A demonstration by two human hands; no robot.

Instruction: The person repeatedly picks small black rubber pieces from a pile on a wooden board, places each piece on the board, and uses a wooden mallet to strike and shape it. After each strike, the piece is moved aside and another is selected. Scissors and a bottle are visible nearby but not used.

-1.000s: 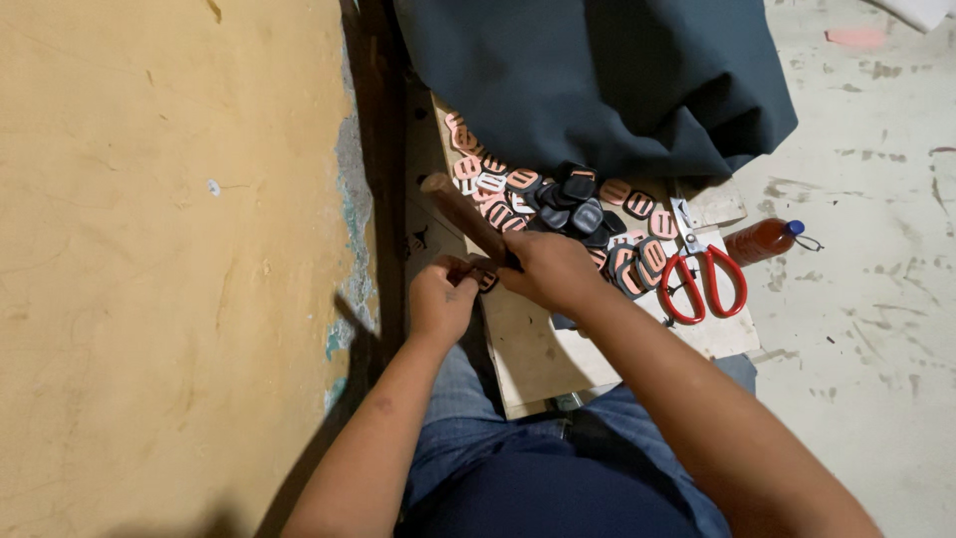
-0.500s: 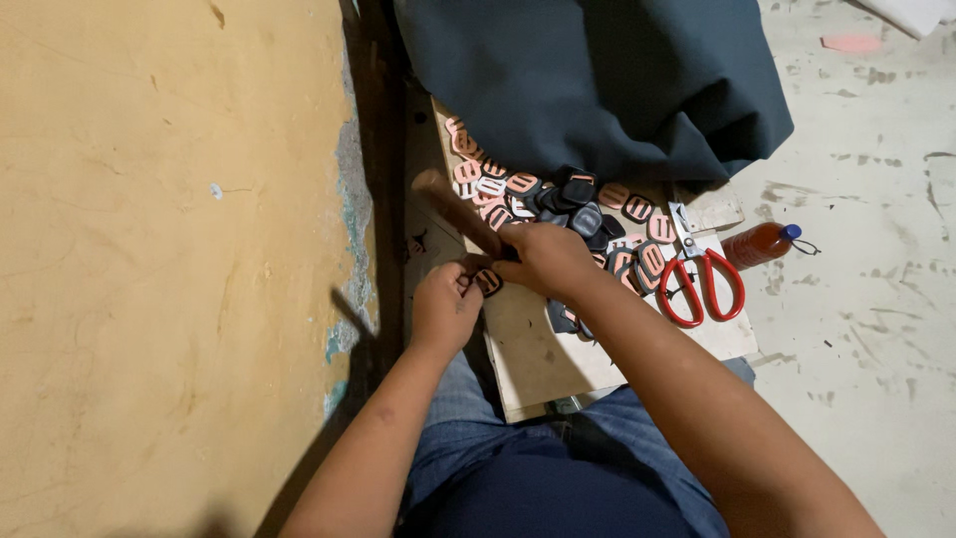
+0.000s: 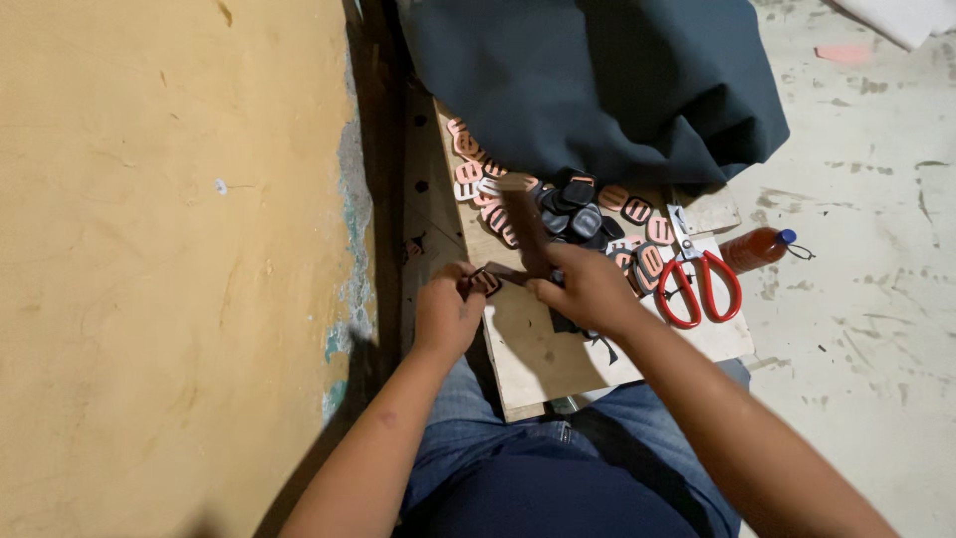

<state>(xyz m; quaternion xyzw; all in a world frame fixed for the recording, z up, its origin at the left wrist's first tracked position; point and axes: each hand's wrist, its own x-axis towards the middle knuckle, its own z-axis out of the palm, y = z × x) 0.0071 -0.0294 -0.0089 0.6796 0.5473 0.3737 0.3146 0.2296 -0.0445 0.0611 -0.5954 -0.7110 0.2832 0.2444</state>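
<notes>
My left hand [image 3: 448,311] pinches a small copper-coloured slide buckle [image 3: 486,283] against the wooden board [image 3: 543,364] on my lap. My right hand [image 3: 590,287] is closed on a brown stick-like tool [image 3: 523,224]. The tool is blurred and points away from me, over the buckle. Just beyond my hands lie a pile of several copper buckles [image 3: 470,171] and a cluster of black pieces [image 3: 576,211].
Red-handled scissors [image 3: 699,284] lie on the board's right side, and a brown bottle with a blue cap [image 3: 757,246] lies just past them on the concrete floor. Dark teal fabric [image 3: 597,80] covers the board's far end. A yellow wall [image 3: 169,249] is close on my left.
My right hand and the brown tool have shifted right and nearer to me, and the tool now stands steeper. My left hand still holds the buckle in the same spot.
</notes>
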